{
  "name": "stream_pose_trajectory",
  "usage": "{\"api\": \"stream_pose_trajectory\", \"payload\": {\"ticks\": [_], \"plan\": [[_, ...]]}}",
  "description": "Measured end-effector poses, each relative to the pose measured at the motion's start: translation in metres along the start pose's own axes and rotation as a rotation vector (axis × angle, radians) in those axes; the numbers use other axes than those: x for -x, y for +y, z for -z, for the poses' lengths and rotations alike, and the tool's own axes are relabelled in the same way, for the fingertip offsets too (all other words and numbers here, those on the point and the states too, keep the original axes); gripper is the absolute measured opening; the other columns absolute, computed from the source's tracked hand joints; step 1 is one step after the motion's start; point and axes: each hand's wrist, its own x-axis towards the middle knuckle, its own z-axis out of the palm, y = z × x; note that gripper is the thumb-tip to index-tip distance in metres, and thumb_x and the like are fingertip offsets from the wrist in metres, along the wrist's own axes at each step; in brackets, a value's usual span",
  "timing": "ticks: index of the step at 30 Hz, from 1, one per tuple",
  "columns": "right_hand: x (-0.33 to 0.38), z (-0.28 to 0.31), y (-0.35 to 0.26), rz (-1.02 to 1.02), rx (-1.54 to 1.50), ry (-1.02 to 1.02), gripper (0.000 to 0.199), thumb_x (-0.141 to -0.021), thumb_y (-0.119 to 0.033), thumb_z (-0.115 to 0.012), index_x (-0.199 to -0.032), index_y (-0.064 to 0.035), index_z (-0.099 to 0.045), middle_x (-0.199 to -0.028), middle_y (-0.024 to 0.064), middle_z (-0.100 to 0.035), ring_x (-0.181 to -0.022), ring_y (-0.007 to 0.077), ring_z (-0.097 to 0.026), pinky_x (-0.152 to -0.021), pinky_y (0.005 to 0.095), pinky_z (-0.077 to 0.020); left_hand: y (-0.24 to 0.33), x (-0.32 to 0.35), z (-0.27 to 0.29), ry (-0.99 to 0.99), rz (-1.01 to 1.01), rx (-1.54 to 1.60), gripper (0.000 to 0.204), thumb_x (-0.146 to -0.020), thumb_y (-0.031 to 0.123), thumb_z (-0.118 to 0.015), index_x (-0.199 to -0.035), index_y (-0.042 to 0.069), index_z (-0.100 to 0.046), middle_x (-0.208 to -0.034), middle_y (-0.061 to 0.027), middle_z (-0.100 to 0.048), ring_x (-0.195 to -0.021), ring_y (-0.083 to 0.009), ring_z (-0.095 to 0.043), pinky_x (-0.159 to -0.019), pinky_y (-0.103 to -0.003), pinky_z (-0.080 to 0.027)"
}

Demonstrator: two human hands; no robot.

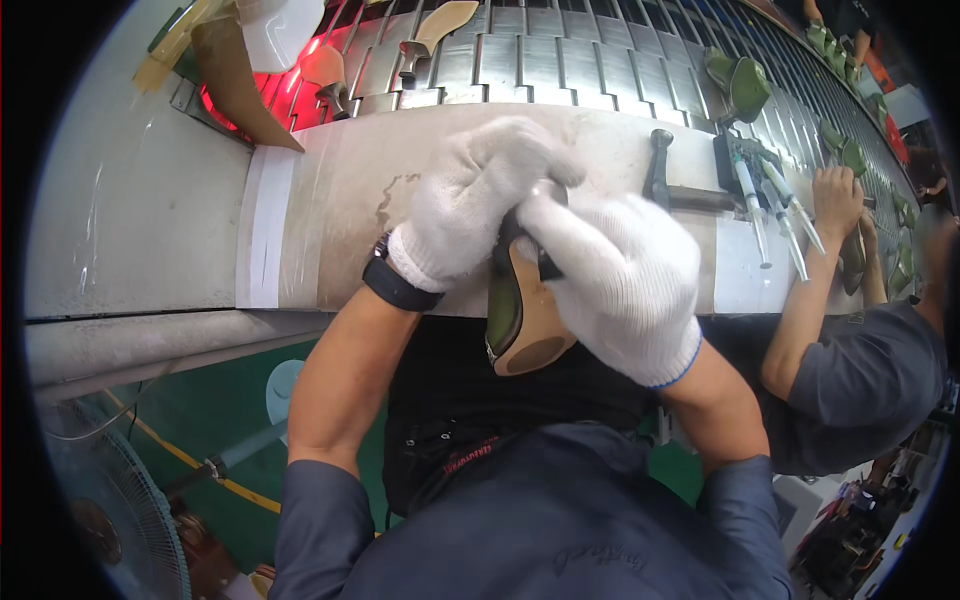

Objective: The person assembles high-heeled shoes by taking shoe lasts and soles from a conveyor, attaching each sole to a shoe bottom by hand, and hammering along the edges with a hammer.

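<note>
A green shoe with a tan sole [540,320] hangs at the bench's near edge, its sole turned partly toward me. My left hand [480,195], in a white knit glove, is closed around the shoe's upper end. Also gloved in white, my right hand [625,270] has its fingers bent and pressed together at that same end, against my left fingers. Something small and dark shows between the fingertips; its kind is hidden by the gloves.
Beyond the bench [340,220] runs a slatted metal conveyor [570,65] with tan shoe parts [435,35] and green shoes [740,85]. A hammer [660,170] and a holder with several syringes [750,190] lie to the right, near a co-worker's arm [805,275]. A fan [120,510] stands lower left.
</note>
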Motion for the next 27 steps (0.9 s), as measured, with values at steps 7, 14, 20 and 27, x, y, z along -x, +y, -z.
{"api": "stream_pose_trajectory", "payload": {"ticks": [7, 14, 20, 27], "plan": [[0.006, -0.005, 0.035, -0.682, -0.477, 0.029, 0.03, -0.098, -0.022, -0.086, -0.118, -0.001, -0.077, -0.088, 0.0105, -0.078, -0.078, 0.0149, -0.075, -0.075, 0.0315, -0.0609, -0.011, -0.011, 0.029, 0.096, 0.145, -0.033, 0.032, -0.11, 0.022, -0.062, -0.111, -0.005, -0.079, -0.11, -0.0141, -0.08, -0.103, -0.0215, -0.074, -0.096, -0.036, -0.057], [-0.024, 0.033, 0.008, -0.673, -0.524, -0.184, 0.035, -0.109, -0.033, -0.072, -0.109, 0.0014, -0.077, -0.09, 0.0117, -0.079, -0.075, 0.0207, -0.076, -0.07, 0.036, -0.0591, -0.012, -0.025, 0.006, 0.089, 0.145, -0.11, 0.028, -0.11, 0.023, -0.068, -0.109, -0.001, -0.082, -0.094, -0.0044, -0.078, -0.086, -0.0091, -0.07, -0.078, -0.026, -0.055], [-0.038, 0.015, 0.017, -0.328, 0.331, -0.482, 0.032, -0.107, -0.031, -0.068, -0.12, -0.0019, -0.07, -0.102, 0.023, -0.076, -0.093, 0.0423, -0.075, -0.082, 0.0517, -0.0585, -0.044, -0.034, -0.004, 0.156, 0.056, 0.026, 0.029, -0.113, 0.023, -0.065, -0.117, -0.001, -0.08, -0.103, -0.0054, -0.08, -0.094, -0.0121, -0.072, -0.088, -0.029, -0.057], [-0.019, 0.015, 0.036, -0.331, -0.019, -0.332, 0.038, -0.104, -0.033, -0.075, -0.123, 0.0001, -0.074, -0.101, 0.0212, -0.075, -0.09, 0.0373, -0.075, -0.083, 0.0436, -0.0572, -0.057, -0.038, 0.005, 0.037, 0.13, 0.013, 0.029, -0.115, 0.025, -0.064, -0.123, 0.002, -0.08, -0.109, -0.0054, -0.08, -0.101, -0.0148, -0.072, -0.089, -0.032, -0.058]]}}
